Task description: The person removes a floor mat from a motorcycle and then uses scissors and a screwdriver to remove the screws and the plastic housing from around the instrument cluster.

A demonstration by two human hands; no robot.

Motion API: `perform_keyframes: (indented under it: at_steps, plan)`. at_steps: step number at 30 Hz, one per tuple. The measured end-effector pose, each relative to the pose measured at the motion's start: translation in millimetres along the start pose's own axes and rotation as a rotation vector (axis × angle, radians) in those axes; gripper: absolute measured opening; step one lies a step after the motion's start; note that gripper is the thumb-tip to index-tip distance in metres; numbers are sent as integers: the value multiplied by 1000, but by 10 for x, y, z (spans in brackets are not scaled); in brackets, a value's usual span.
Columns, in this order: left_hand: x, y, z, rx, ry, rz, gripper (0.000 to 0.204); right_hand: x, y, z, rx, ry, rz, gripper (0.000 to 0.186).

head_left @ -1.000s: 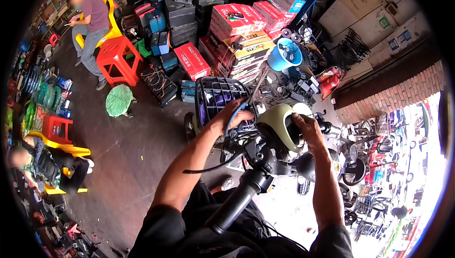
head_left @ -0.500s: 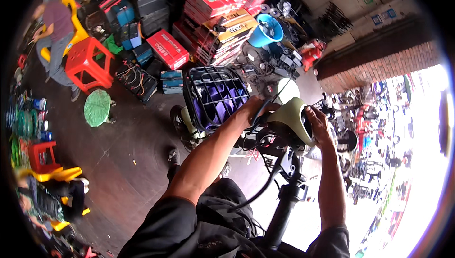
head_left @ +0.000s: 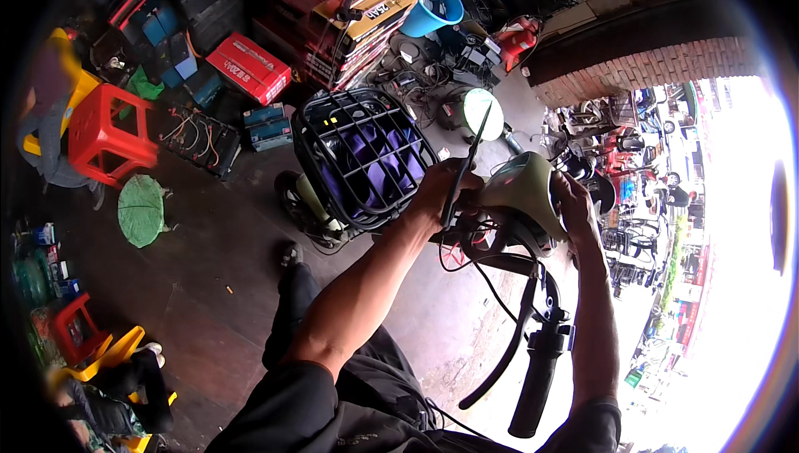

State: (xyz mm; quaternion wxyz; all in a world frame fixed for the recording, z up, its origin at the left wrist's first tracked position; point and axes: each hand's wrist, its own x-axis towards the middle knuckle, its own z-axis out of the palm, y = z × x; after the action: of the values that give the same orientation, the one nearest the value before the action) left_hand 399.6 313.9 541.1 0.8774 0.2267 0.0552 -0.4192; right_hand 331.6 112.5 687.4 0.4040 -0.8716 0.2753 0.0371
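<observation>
1 pale-green cowl (head_left: 526,185), ctr, just rt of blk wire basket (head_left: 305,149) w/ purple contents. R hand (head_left: 576,205): part-closed, gripping cowl's rt edge. L hand (head_left: 449,191): fingers bent at cowl's lt edge; exact hold can't tell; slim dk strip (head_left: 468,160) crosses it. Handlebar grip (head_left: 537,386) near, narrow gap to rt forearm. Dk floor (head_left: 208,262) spreads wide at lt, reaching green-topped stool (head_left: 141,212).
</observation>
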Motion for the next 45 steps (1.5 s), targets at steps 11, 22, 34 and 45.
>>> perform_keyframes:
  at_steps: [11, 22, 34, 45]
  plan:
    - [243, 94, -144, -112, -131, -397, 20, -112, 196, -35, -58, 81, -50, 53]
    - [303, 90, -175, -151, -118, -451, 43, -251, -137, 102, -341, 183, 23, 53]
    - [410, 120, -102, -209, -118, -598, 47, -346, -435, 210, -603, -70, -59, 132]
    - [278, 140, -204, -190, -154, -528, 56, -427, -143, 193, -436, -33, -51, 130]
